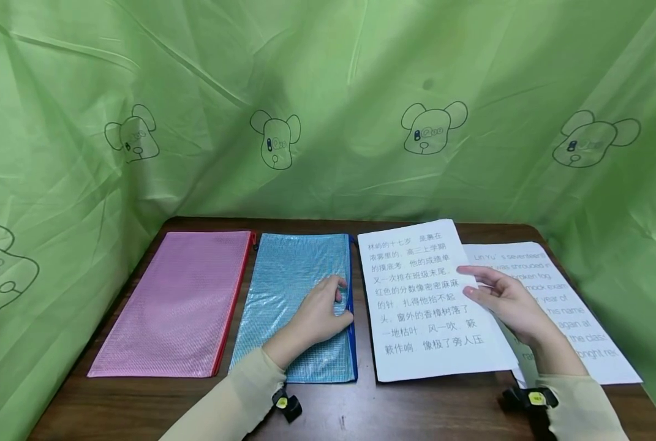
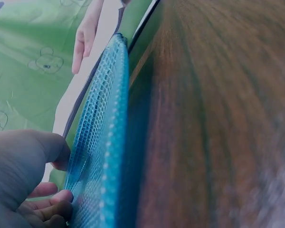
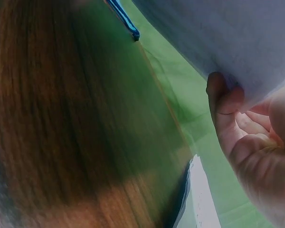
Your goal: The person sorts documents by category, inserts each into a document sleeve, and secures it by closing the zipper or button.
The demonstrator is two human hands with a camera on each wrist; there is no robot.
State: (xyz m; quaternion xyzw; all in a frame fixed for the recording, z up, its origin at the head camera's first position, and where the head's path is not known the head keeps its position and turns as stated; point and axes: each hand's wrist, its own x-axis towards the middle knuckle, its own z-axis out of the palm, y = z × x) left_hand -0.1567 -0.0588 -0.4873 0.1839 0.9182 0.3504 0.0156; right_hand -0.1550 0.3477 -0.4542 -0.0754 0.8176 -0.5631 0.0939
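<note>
A blue mesh zip pouch [image 1: 283,294] with a dark blue zip edge lies left of the paper. My left hand [image 1: 316,312] is on its right side, thumb and curled fingers pinching the mesh close to the zip edge. In the left wrist view the thumb and fingers of the left hand [image 2: 23,175] meet at the pouch [image 2: 99,137]. My right hand [image 1: 506,303] pinches the right edge of a white paper with printed Chinese text [image 1: 416,300]. From the right wrist view, the paper [image 3: 247,38] is raised off the table; whether it is several sheets I cannot tell.
A pink mesh zip pouch [image 1: 173,306] with a red edge lies at the left. White sheets with English text [image 1: 587,318] lie at the right, partly under the right hand. Everything stands on a dark wooden table [image 1: 339,410], with a green printed curtain [image 1: 339,61] behind.
</note>
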